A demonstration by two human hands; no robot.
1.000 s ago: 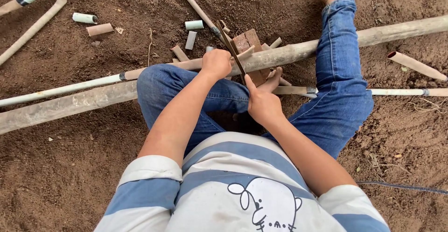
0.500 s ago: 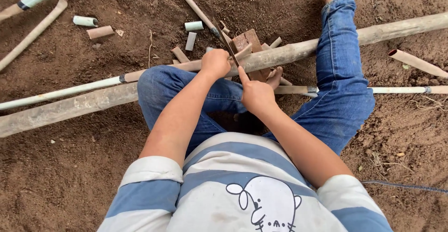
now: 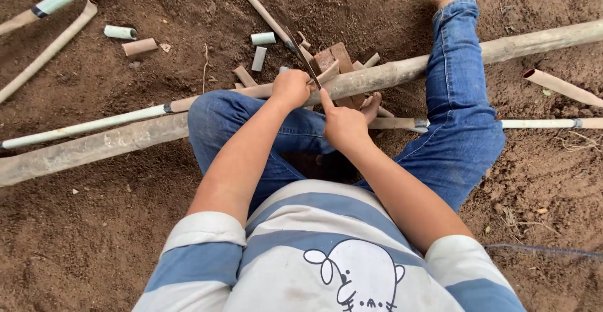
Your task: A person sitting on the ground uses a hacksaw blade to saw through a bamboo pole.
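Bamboo stick (image 3: 260, 90) gripped tight in our left hand (image 3: 291, 87). Our right hand (image 3: 342, 125) clasps a saw (image 3: 301, 52), blade across it. Brick (image 3: 333, 58) just behind.

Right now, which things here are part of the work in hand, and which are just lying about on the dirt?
In use:
left hand gripping the thin cane
right hand on the saw
brick under the cut

Lying about:
thick pole
cut pieces
split cane
tube by the right leg
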